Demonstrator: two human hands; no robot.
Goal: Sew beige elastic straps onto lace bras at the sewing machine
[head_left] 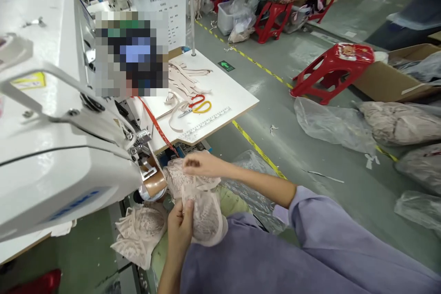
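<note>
Lace bra: pale pink, held between both hands just under the head of the white sewing machine, its upper edge against the brown arm below the needle.
Left hand: fingers pinched on the rim of the lower cup, thumb on top.
Right hand: fingers curled down, gripping the bra's upper part beside the presser foot.
Lace cups: heaped just left of the left hand.
Table: white, with beige straps and scissors with 1 red and 1 yellow handle.
Floor: red stool near clear bags.
</note>
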